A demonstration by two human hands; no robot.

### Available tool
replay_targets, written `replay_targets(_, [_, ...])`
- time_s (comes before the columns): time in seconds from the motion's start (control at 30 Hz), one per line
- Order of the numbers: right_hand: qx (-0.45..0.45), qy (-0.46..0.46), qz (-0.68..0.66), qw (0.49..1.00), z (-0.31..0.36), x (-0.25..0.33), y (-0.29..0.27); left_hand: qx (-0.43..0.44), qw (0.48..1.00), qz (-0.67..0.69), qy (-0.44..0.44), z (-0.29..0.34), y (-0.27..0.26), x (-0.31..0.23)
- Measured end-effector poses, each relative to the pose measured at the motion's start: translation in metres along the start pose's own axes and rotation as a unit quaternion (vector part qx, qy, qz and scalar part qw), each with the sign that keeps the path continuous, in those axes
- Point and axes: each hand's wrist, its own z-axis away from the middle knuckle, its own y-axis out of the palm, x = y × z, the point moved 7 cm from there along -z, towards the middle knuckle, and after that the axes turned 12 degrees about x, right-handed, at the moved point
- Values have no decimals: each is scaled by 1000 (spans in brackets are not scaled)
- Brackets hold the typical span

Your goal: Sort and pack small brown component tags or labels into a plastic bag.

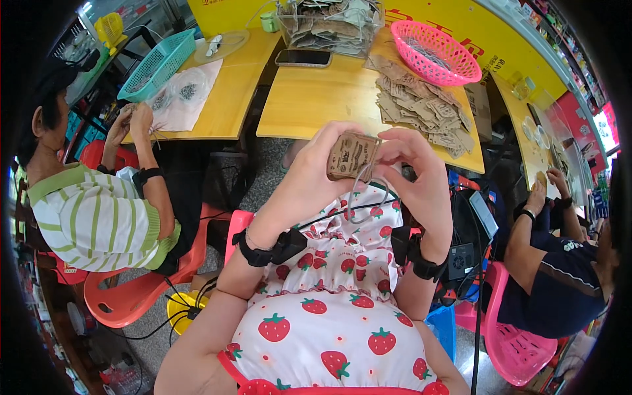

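Above my lap, my left hand (315, 166) is closed round a small stack of brown cardboard tags (352, 157) with dark print. A thin grey cord (359, 214) hangs in loops from the stack's right side. My right hand (416, 172) is at that same side, thumb and fingertips curled together on the cord; the exact pinch point is partly hidden. On the table beyond lies a spread pile of similar brown tags (424, 108).
A pink basket (438, 52) with grey cords, a clear bin (329, 29) of tags and a phone (303, 58) are on the wooden table (309, 99). Co-workers sit at my left (99, 210) and right (559, 276). A teal basket (158, 64) stands at the left table.
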Motion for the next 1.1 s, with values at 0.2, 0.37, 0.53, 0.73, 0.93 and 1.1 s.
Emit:
replay_targets(0.2, [-154,3,28,988,10,-12,-40,126,988,-2,-86,1,1,7])
replay_targets(0.37, [-361,-25,4,932,44,-18,-91,221,974,25,-34,6,1,13])
replay_targets(0.53, [-514,-93,-11,853,82,-26,-129,331,940,3,-90,14,11,14])
replay_targets(0.73, [-503,-192,-111,835,85,-9,-124,288,946,135,-69,9,11,18])
replay_targets(0.93, [-488,-190,-124,843,93,6,-126,144,952,272,2,4,-16,18])
replay_targets(1.1, [-479,-136,-18,867,81,25,-109,129,950,274,72,1,-16,6])
